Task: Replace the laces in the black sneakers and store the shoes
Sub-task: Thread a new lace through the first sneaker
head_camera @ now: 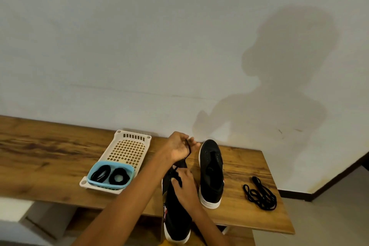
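Your left hand [177, 147] is raised over the wooden worktop [50, 158], its fingers [194, 142] curled around a black lace [187, 151] that runs down taut to the near sneaker [175, 211]. Your right hand [184, 184] rests on top of that same sneaker, fingers bent and pinching the lace where it meets the eyelet area; exactly how the lace is threaded there you cannot tell, since the hand covers it.

Take the near sneaker as your landmark. It lies with its heel hanging over the worktop's front edge and its toe pointing towards the wall. Just to its right, close but apart, stands the second black sneaker [211, 173], upright on its white sole, its eyelets showing with no lace through them. Further right of that, well apart, a loose black lace [259, 192] lies in a tangled heap on the worktop.

To the left of the near sneaker sits a cream perforated tray [127, 148], its long side running towards the wall. In the tray's front end rests a small blue tub [130, 170] holding two coiled black laces [109, 173], side by side. Behind it all, the pale wall carries your shadow.
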